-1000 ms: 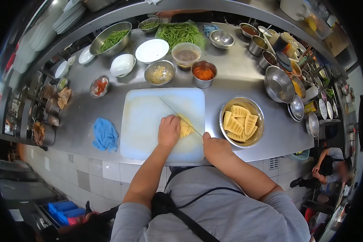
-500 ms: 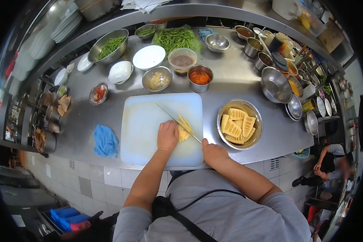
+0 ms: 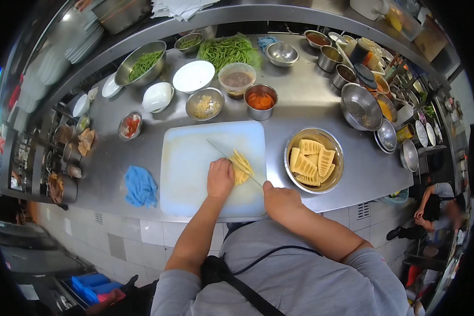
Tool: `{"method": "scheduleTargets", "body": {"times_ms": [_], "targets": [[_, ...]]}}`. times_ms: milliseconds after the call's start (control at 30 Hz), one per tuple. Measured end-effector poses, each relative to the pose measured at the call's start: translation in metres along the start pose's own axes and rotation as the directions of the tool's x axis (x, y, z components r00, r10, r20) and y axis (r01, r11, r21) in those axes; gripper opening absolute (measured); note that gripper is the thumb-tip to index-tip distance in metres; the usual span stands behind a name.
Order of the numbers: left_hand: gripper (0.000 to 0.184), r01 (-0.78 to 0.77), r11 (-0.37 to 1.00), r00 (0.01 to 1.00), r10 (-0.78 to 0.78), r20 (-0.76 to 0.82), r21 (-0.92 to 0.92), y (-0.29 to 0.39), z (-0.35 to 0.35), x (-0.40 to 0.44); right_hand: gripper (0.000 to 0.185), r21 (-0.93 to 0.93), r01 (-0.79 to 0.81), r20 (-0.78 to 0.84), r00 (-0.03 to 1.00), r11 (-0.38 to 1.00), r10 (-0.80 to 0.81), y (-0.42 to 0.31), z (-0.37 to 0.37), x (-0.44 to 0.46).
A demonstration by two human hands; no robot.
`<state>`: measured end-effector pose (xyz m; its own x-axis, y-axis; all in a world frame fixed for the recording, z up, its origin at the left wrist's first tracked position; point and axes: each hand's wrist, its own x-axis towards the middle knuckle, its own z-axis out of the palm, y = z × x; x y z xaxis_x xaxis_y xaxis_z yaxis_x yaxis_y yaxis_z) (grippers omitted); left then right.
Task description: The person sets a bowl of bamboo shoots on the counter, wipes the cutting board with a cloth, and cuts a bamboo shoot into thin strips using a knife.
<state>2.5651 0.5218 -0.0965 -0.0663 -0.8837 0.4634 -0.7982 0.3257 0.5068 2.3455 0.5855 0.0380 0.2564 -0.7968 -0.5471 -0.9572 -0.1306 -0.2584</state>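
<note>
On the white cutting board (image 3: 187, 158), my left hand (image 3: 220, 178) is closed, its curled fingers pressing on yellow bamboo shoot (image 3: 241, 167) cut into thin strips. The fingertips are hidden under the knuckles. My right hand (image 3: 282, 200) grips a knife (image 3: 218, 149) at the board's right edge; its handle is covered by the fist. The blade runs diagonally up and left across the board, close against my left fingers and the strips. Right of the board, a steel bowl (image 3: 340, 171) holds several larger bamboo shoot pieces (image 3: 306, 166).
A blue cloth (image 3: 140, 186) lies left of the board. Behind it stand bowls of chopped garlic (image 3: 206, 107), carrot slices (image 3: 260, 100) and red pieces (image 3: 130, 125). Green beans (image 3: 229, 51) lie farther back. Stacked steel bowls (image 3: 361, 107) stand at right. A person (image 3: 431, 203) sits beyond.
The view has shifted slightly. The knife blade has moved a little against the strips, while both hands keep nearly the same places and grips.
</note>
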Motion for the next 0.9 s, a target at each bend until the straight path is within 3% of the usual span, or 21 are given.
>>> {"method": "scheduleTargets", "body": {"times_ms": [67,133,267,333,433,533,700,833,900], "targets": [[0.009,-0.002,1.000,1.000,0.002,-0.002,-0.005,0.000,0.000,-0.001,0.022,0.016,-0.021,0.012,1.000,1.000,0.021,0.006,0.020,0.012],[0.010,0.002,1.000,1.000,-0.003,-0.007,-0.011,0.001,0.002,-0.001,0.020,0.032,-0.004,-0.076,0.997,0.999,0.006,0.012,0.033,0.022],[0.010,-0.018,1.000,0.999,0.018,-0.033,0.006,-0.002,0.003,-0.003,0.020,0.020,0.026,-0.073,0.997,0.999,-0.024,-0.004,-0.007,-0.003],[0.010,-0.003,1.000,1.000,0.003,-0.019,0.012,-0.002,0.002,-0.003,0.021,0.023,-0.002,0.001,1.000,1.000,0.002,-0.004,-0.004,-0.011],[0.011,0.002,1.000,1.000,-0.002,-0.008,-0.001,-0.001,0.003,-0.002,0.021,0.026,-0.049,-0.032,0.998,0.998,0.049,0.016,0.040,0.020],[0.010,-0.029,1.000,0.999,0.029,-0.045,0.003,-0.001,0.000,-0.006,0.021,0.021,0.008,-0.041,0.999,1.000,-0.007,0.015,0.029,0.017],[0.012,0.104,0.983,0.993,-0.094,0.068,-0.153,-0.002,-0.016,-0.003,0.021,0.048,-0.041,-0.016,0.999,0.998,0.042,0.007,0.012,0.009],[0.012,-0.014,1.000,0.993,0.016,0.118,-0.020,-0.010,-0.009,-0.008,0.020,0.043,-0.043,0.020,0.999,0.998,0.043,-0.010,-0.032,-0.026],[0.013,-0.063,0.998,0.993,0.063,0.104,0.001,-0.011,-0.007,-0.006,0.020,0.055,-0.034,0.028,0.999,0.998,0.032,-0.001,-0.013,-0.024]]}}
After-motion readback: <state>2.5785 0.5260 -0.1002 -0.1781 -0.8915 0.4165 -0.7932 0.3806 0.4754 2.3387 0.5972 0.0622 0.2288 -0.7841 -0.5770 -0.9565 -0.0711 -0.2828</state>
